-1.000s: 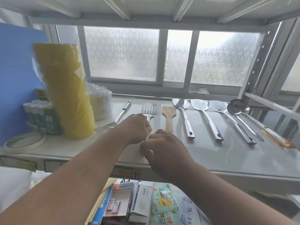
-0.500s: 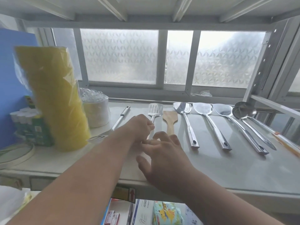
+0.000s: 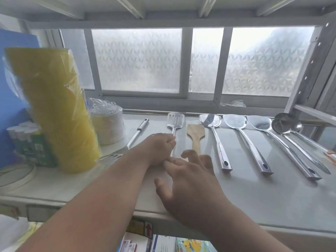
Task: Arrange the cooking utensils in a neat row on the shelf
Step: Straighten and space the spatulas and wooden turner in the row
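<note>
The slotted steel turner (image 3: 175, 120) is being gripped by the left hand (image 3: 160, 148) (handle hidden); the right hand (image 3: 189, 177) is being held relaxed, fingers spread.

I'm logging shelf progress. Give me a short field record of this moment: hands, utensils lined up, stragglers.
left hand: grips the slotted turner by its handle, head toward the window
right hand: open, fingers spread by the wooden spatula
lined up: wooden spatula, three steel spatulas, ladle
straggler: second slotted turner, diagonal, head toward the shelf's front
shelf
</note>
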